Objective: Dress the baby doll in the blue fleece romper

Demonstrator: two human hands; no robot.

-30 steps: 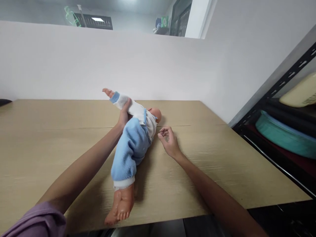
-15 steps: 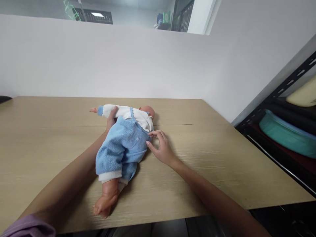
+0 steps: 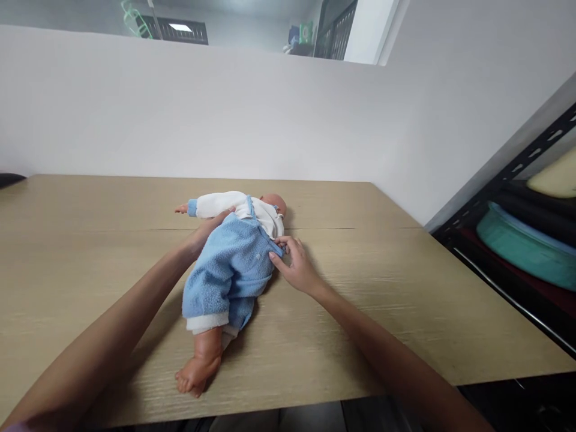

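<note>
A baby doll in blue fleece dungarees and a white top lies on its side on the wooden table, head toward the wall, bare feet toward me. My left hand rests against the doll's back below its outstretched arm, fingers partly hidden behind the blue fabric. My right hand is at the doll's chest, thumb and fingers pinching the edge of the blue dungaree bib.
A white partition wall runs along the table's far edge. On the right stands a black metal shelf holding a teal round container and a cream object. A dark object sits at the far left.
The doll's raised arm came down and the doll rolled flatter on its side. My left hand slid from its arm to its back; my right hand closed on the bib edge.
</note>
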